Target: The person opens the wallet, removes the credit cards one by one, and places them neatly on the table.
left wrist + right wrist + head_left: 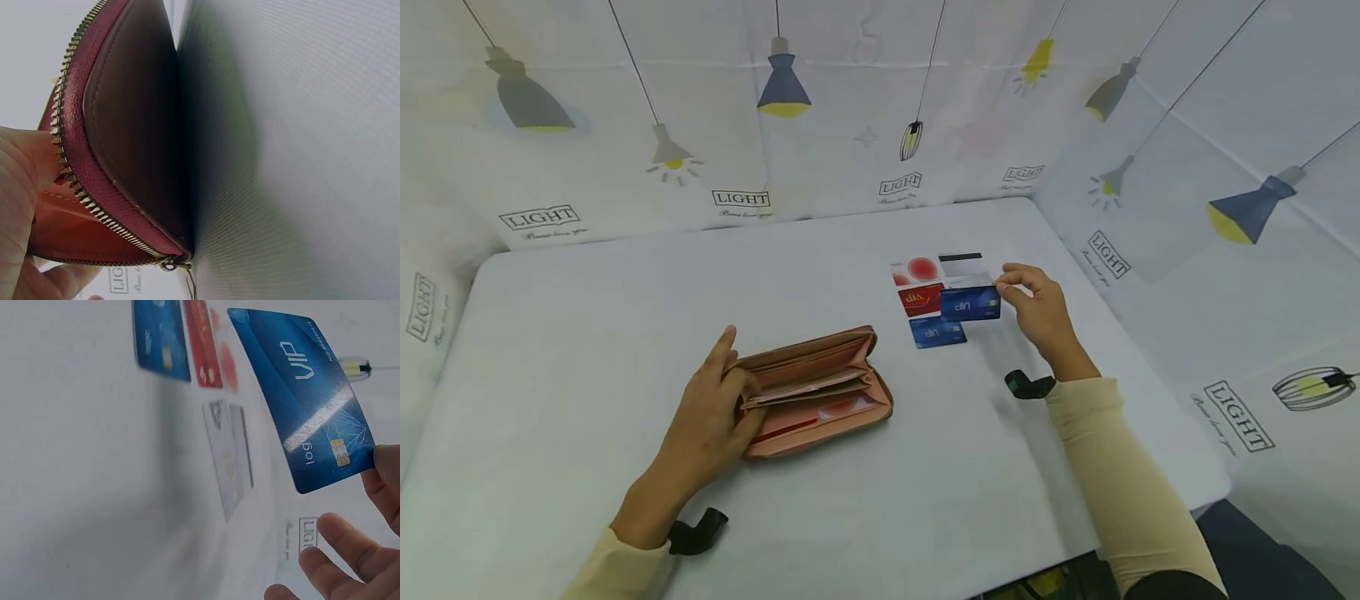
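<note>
My left hand (707, 417) grips the left end of a zip wallet (808, 437), which lies with its mouth spread apart. Divider compartments show inside, and a card with red and white markings (847, 407) sits in the front pocket. In the left wrist view, fingers hold the zipped edge (74, 119). My right hand (1036, 310) pinches a blue VIP card (306, 394) by its chip-end corner, raised above the table. Beneath and beside it lie a red VIP card (921, 300), another blue card (937, 333), a white card with red circles (917, 270) and a black-striped card (961, 265).
The white table (587, 350) meets a lamp-printed cloth backdrop (827, 158) at the back and right. A black wrist strap piece (1030, 385) juts out by the right cuff, and a similar one (698, 532) by the left.
</note>
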### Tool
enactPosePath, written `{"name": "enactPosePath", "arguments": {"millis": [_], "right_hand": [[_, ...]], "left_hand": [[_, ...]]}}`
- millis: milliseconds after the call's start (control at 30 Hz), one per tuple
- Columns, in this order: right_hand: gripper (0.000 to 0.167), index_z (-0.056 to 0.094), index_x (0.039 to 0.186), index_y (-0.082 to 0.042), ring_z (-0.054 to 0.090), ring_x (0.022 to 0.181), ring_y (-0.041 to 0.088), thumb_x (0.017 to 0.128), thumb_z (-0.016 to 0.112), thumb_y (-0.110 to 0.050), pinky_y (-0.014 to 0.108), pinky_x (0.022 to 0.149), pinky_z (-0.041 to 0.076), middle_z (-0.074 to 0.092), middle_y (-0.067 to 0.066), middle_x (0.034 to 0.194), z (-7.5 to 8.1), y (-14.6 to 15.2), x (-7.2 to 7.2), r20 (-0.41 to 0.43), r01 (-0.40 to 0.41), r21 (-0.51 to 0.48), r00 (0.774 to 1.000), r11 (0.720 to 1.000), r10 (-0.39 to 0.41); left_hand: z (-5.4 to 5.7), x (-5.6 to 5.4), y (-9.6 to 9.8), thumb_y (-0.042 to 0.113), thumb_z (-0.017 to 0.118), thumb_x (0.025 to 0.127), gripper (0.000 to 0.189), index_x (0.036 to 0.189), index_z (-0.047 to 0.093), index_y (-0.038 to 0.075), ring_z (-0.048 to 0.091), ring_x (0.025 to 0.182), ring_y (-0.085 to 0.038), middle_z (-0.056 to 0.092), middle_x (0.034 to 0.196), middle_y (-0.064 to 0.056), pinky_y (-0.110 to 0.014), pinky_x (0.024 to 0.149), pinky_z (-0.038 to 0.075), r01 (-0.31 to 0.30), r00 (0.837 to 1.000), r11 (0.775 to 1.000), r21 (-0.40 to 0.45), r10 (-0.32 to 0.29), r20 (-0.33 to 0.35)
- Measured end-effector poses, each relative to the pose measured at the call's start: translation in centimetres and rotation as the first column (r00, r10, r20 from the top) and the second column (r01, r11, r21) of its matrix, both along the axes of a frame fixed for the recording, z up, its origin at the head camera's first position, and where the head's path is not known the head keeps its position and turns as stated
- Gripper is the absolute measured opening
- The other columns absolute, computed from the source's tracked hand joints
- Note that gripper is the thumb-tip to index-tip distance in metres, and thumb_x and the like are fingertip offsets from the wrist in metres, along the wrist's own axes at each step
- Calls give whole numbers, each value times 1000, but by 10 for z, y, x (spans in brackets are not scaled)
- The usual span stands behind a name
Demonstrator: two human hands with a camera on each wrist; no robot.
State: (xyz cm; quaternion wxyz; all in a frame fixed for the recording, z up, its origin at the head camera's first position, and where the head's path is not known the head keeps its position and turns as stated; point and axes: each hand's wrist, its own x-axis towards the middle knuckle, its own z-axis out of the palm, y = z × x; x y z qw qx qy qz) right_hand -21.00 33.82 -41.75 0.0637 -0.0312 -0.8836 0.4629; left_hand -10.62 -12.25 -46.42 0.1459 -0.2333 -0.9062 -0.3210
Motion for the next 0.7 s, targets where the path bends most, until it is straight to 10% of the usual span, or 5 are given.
{"name": "enactPosePath", "arguments": {"millis": [467,700], "right_hand": [[28,62,109,5,41,137,37,109,46,-18,58,116,28,52,21,141,-32,57,-21,279,76,70,956,995,-93],[31,68,112,4,51,128,40,108,48,-19,58,110,37,60,24,131,-48,61,-32,258,60,273,957,960,-133]], "left_hand": [[1,2,0,-3,80,80,26,92,59,8,55,130,-49,24,169,-24,-69,101,41,4,1000,1000,6,-4,-11],[-1,1,1,-1,78,81,24,92,58,8,54,131,-50,21,170,-23,-69,101,41,9,1000,1000,9,-9,2]]}}
